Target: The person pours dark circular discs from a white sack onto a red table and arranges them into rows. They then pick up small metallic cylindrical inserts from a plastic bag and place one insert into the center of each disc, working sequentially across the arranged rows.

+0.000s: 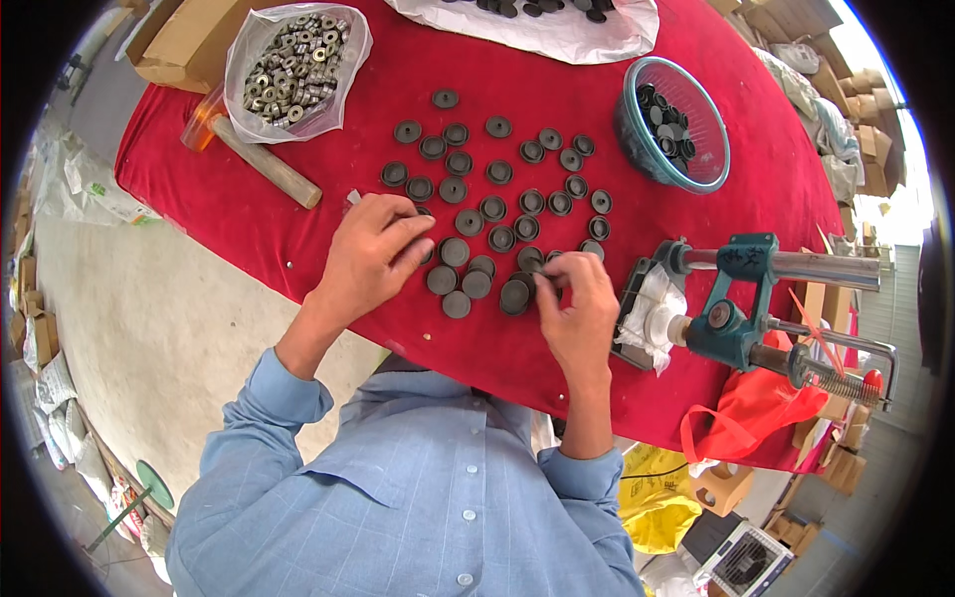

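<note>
Many dark round discs [497, 199] lie spread over a red cloth [298, 229] covering the table. My left hand [370, 257] rests at the left end of the front row, fingers curled on a disc near its thumb. My right hand [577, 303] pinches a disc [519, 292] at the right end of that row, beside a few flat-side-up discs [458, 284].
A clear bag of small metal rings [295, 62] and a wooden stick [267, 161] lie at the back left. A teal bowl [627, 119] holds more discs. A green hand press [741, 308] stands at the right; cardboard boxes [179, 45] sit beyond.
</note>
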`<state>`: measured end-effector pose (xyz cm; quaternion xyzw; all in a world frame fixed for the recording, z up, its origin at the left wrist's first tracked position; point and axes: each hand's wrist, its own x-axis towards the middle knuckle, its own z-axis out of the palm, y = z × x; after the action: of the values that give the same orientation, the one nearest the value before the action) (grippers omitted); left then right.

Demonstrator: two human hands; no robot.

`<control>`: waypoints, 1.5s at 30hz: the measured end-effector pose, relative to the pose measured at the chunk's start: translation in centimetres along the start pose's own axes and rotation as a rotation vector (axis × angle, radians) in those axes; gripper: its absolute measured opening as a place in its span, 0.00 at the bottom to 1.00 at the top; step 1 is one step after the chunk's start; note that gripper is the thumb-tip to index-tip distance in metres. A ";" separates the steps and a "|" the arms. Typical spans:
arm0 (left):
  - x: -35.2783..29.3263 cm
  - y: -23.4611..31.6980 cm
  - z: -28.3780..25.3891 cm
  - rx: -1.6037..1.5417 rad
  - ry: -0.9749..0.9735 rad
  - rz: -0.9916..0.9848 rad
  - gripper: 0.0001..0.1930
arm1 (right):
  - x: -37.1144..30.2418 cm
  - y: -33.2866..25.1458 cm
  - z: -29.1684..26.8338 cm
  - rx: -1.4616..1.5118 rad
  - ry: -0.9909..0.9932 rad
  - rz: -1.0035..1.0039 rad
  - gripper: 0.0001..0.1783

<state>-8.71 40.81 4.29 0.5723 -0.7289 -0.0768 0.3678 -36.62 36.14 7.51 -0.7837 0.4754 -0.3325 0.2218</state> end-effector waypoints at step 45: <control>-3.2 0.8 -1.5 0.008 0.002 0.066 0.15 | -6.9 -1.1 0.1 -0.135 -0.018 -0.055 0.21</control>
<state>-8.16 44.40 4.29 0.5496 -0.7473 -0.0614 0.3684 -38.17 42.79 6.05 -0.8125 0.4732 -0.2987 0.1635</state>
